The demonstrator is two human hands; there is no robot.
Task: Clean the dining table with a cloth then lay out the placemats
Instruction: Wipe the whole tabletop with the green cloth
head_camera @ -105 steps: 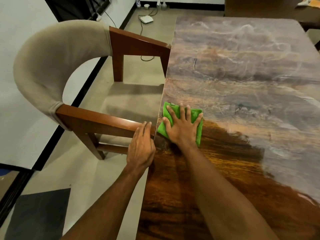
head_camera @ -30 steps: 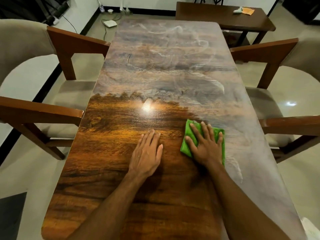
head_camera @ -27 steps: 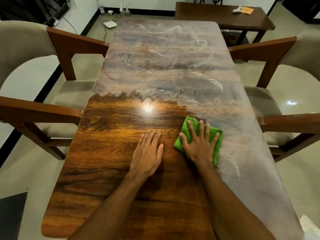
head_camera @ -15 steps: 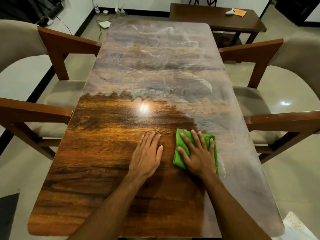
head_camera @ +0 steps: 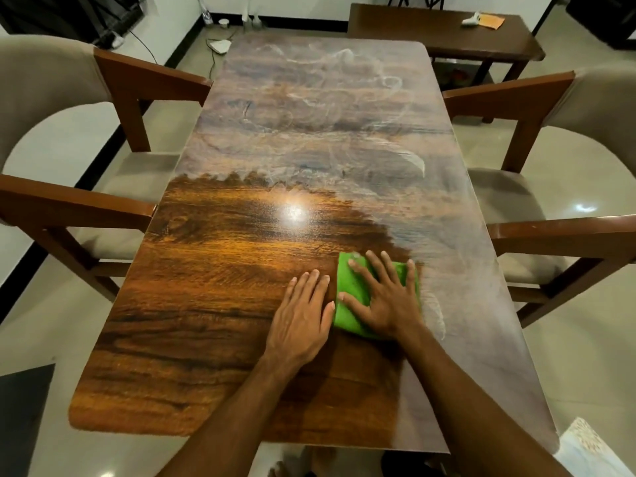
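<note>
A long wooden dining table (head_camera: 213, 287) fills the view. Its near left part is dark and glossy; the far half and right strip are covered in a pale dusty film with swirl marks. A folded green cloth (head_camera: 354, 290) lies on the table right of centre, at the boundary of the dusty strip. My right hand (head_camera: 385, 297) presses flat on the cloth with fingers spread. My left hand (head_camera: 303, 315) rests flat on the bare wood just left of the cloth, holding nothing.
Armchairs with beige padding and wooden arms stand on both sides: one at the left (head_camera: 113, 84), one at the right (head_camera: 537, 98). A dark side table (head_camera: 413, 25) stands beyond the far end. A pale patterned thing (head_camera: 588, 449) shows at the bottom right corner.
Since 3.5 s ago my right hand and the cloth moved from the table's left edge to right of centre. My left hand left the chair arm and lies on the table. The view has widened.
</note>
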